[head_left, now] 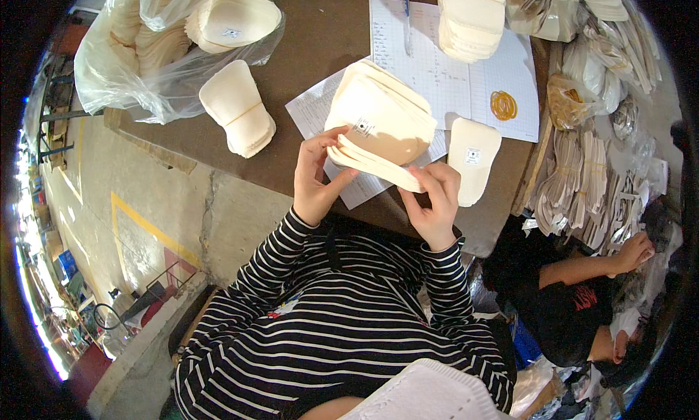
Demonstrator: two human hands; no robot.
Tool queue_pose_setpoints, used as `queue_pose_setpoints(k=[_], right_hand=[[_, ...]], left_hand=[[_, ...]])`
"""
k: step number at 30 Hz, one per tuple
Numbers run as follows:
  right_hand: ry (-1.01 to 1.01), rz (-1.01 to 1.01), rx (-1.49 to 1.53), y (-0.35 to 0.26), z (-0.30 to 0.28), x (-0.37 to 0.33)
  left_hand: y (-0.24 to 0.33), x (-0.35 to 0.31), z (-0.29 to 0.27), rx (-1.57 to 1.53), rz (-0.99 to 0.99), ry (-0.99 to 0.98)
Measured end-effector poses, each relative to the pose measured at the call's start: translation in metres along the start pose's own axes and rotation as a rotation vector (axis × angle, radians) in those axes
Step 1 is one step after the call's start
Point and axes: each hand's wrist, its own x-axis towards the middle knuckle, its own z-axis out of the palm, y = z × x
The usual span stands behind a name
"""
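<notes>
My left hand pinches one end of a thin bundle of cream, flat, rounded pads, thumb below and fingers above. At the other end, the fingers and thumb of my right hand close on the same bundle. Its layered edges face me. Just beyond it lies a thicker stack of cream pads with a small printed label, partly covered by the bundle. Right of my right hand, a labelled cream pad lies flat on the brown table.
Left stands a banded pad stack beside a clear plastic bag of pads. An open notebook bears a pen, yellow rubber bands and another stack. Bundled pads and a co-worker are at right.
</notes>
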Motion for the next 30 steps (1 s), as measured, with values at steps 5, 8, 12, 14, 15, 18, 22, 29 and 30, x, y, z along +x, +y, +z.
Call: queue_pose_setpoints(k=[5, 8, 12, 14, 15, 18, 22, 29, 30], right_hand=[[-0.142, 0.021, 0.1, -0.004, 0.009, 0.001], [-0.11, -0.05, 0.172, 0.003, 0.016, 0.001], [-0.06, 0.124, 0.236, -0.001, 0.013, 0.005], [-0.06, 0.174, 0.232, -0.002, 0.011, 0.005], [-0.06, 0.199, 0.229, -0.003, 0.01, 0.005], [-0.001, 0.174, 0.2, -0.005, 0.011, 0.007], [0.013, 0.187, 0.173, -0.01, 0.01, 0.01], [0.003, 0.208, 0.18, -0.011, 0.009, 0.01], [0.008, 0.218, 0.186, -0.012, 0.009, 0.009]], left_hand=[[0.001, -0.004, -0.001, 0.114, -0.05, -0.153], [0.013, -0.001, -0.003, 0.065, -0.109, -0.242], [0.012, 0.001, -0.02, -0.116, -0.117, -0.225], [0.014, 0.004, -0.023, -0.147, -0.061, -0.218], [0.013, 0.005, -0.025, -0.167, -0.079, -0.214], [0.008, 0.005, -0.032, -0.14, -0.086, -0.183], [0.006, 0.01, -0.041, -0.061, -0.176, -0.218], [0.022, 0.027, -0.037, -0.029, -0.154, -0.287], [0.013, 0.024, -0.038, -0.05, -0.096, -0.267]])
